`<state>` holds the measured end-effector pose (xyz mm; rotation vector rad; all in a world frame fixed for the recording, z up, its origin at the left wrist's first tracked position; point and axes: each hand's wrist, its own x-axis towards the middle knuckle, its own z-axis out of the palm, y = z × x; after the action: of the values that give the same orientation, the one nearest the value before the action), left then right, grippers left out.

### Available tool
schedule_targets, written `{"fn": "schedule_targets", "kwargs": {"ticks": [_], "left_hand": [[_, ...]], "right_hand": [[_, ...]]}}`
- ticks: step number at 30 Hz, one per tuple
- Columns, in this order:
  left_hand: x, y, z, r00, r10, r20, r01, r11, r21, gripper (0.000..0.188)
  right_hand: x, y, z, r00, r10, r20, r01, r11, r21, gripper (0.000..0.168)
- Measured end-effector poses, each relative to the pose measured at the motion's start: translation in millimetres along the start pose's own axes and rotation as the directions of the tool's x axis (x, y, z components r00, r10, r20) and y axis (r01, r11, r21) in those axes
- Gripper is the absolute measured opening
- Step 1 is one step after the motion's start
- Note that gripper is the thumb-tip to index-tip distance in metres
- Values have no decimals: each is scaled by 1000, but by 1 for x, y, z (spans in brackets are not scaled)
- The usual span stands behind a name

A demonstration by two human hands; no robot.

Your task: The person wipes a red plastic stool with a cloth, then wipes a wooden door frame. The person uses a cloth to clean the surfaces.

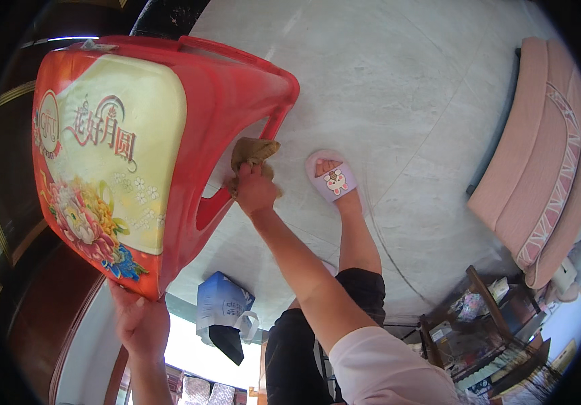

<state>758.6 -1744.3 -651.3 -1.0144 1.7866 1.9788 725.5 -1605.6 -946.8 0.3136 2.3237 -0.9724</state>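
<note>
A red plastic stool [204, 96] is tilted on its side, its printed seat [133, 81] with flowers and writing turned toward the left. My left hand [143, 324] grips the lower corner of the seat; part of its fingers is hidden behind the rim. In my right hand [257, 192] is a bunched brown cloth [255, 149], pressed against the stool's leg beside the opening in its side. The fingertips are partly covered by the cloth.
A pink slipper [333, 174] on a foot rests on the grey tiled floor [422, 101]. A blue and white bag [224, 304] stands below the stool. At right are a pink upholstered sofa [528, 167] and a cluttered wooden table [488, 309]. Dark wooden furniture [27, 283] is at left.
</note>
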Motion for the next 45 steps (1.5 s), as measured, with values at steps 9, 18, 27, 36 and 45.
{"fn": "schedule_targets", "kwargs": {"ticks": [9,18,27,36,45], "left_hand": [[2,0,5,998,45,-37,-50,991,-125,81],[4,-7,-6,996,-48,-72,45,998,-37,80],[3,-6,-11,998,-37,-44,34,997,-66,78],[8,6,18,997,-4,-78,-5,993,-119,78],[7,-2,14,987,48,-153,-41,998,47,73]], "right_hand": [[-8,54,-73,957,-52,284,27,996,89,29],[76,15,-82,974,138,-179,-128,990,62,33],[-29,14,-24,792,31,610,-33,999,-7,47],[20,101,-161,977,120,176,-136,987,84,38],[153,73,-206,991,-76,-107,38,945,-324,27]]}}
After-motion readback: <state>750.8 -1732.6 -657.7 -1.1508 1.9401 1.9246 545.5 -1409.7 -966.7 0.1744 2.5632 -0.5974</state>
